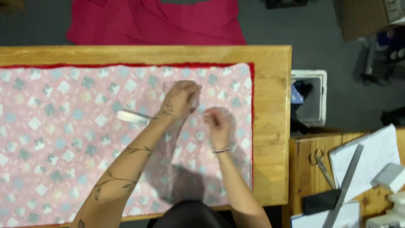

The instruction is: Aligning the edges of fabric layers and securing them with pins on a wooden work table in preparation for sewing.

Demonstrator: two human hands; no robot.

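Your left hand (180,98) fingers pinching a clear plastic sheet (177,139) on the pink patterned fabric (63,135), right hand (218,122) fingers curled closed on it too — wooden tabletop (270,126) beneath, metal ruler (133,117) beside your left wrist.

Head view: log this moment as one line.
left hand: pressing clear pattern sheet | right hand: on same sheet | under: pink patterned fabric | surface: wooden table

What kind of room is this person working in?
Probably a sewing or craft workroom. Pink patterned fabric is spread over a wooden table, red cloth lies on the floor beyond, and scissors and a long metal ruler sit on a side table.
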